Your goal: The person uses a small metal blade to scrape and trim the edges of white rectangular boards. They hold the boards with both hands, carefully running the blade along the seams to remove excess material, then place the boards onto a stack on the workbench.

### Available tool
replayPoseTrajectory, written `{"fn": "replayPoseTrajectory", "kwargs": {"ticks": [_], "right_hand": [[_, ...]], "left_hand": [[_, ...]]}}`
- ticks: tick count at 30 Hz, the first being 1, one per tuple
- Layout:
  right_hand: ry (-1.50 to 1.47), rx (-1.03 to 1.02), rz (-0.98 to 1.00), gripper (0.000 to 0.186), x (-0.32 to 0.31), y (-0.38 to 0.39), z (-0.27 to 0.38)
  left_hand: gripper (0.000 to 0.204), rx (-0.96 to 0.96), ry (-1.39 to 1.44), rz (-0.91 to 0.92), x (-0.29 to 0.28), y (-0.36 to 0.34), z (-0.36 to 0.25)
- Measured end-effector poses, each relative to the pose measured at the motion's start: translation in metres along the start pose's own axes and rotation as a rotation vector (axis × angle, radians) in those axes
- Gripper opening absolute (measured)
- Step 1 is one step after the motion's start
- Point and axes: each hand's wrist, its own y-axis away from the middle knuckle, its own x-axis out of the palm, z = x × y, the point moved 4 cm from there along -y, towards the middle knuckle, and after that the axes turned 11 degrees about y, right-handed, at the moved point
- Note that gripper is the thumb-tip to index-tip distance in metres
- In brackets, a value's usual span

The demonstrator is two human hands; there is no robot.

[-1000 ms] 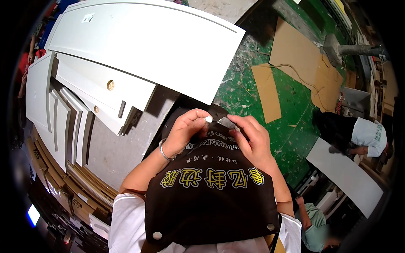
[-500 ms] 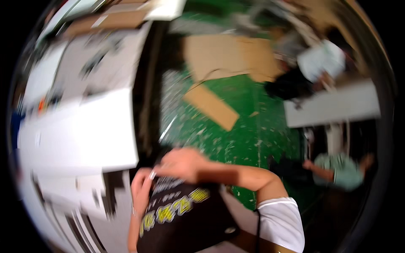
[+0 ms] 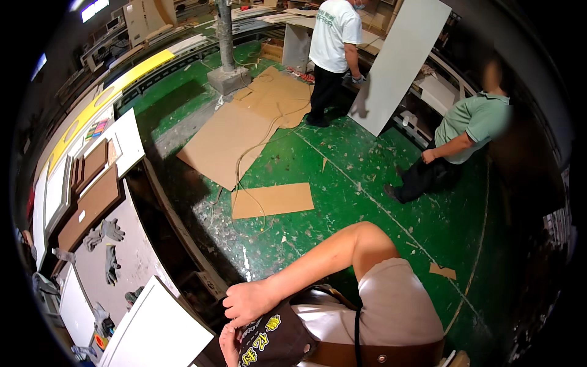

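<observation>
A dark brown apron [image 3: 272, 336] with yellow lettering hangs on my front at the lower edge. At its upper left edge my right hand [image 3: 252, 301] is closed, fingers curled down onto the cloth. Just below it, my left hand [image 3: 228, 346] pinches the same edge, its fingertips close to the right ones. Most of the left hand and its forearm is cut off or hidden. Any small item between the fingertips cannot be made out.
White panel [image 3: 159, 327], brown panels [image 3: 92, 205] and grey work gloves [image 3: 111, 264] lie on the bench at left. Cardboard sheets [image 3: 223, 144] and a cable lie on the green floor [image 3: 342, 165]. One person [image 3: 336, 37] stands by a tall board [image 3: 400, 67]; another [image 3: 468, 131] stands at right.
My view has swung up and turned, bringing the bench, floor and both people into fuller sight. Both hands stay together at the apron's edge, the right arm still bent across me.
</observation>
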Motion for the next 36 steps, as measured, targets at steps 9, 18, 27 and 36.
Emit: {"fn": "replayPoseTrajectory", "kwargs": {"ticks": [9, 18, 27, 36], "right_hand": [[-0.365, 0.515, 0.009, 0.023, -0.017, 0.009, -0.050], [-1.649, 1.218, 0.001, 0.034, 0.024, 0.033, -0.074], [-1.882, 1.337, -0.005, 0.042, 0.057, 0.049, -0.060], [-1.940, 1.318, 0.091, 0.043, 0.081, 0.017, -0.059]], "left_hand": [[0.017, 0.060, 0.013, -0.247, 0.054, 0.010, -0.024], [0.030, 0.133, 0.103, 0.091, 0.016, -0.030, -0.008], [0.042, 0.131, 0.118, -0.078, 0.033, -0.049, -0.006], [0.026, 0.229, 0.158, -0.077, 0.007, -0.044, -0.016]]}}
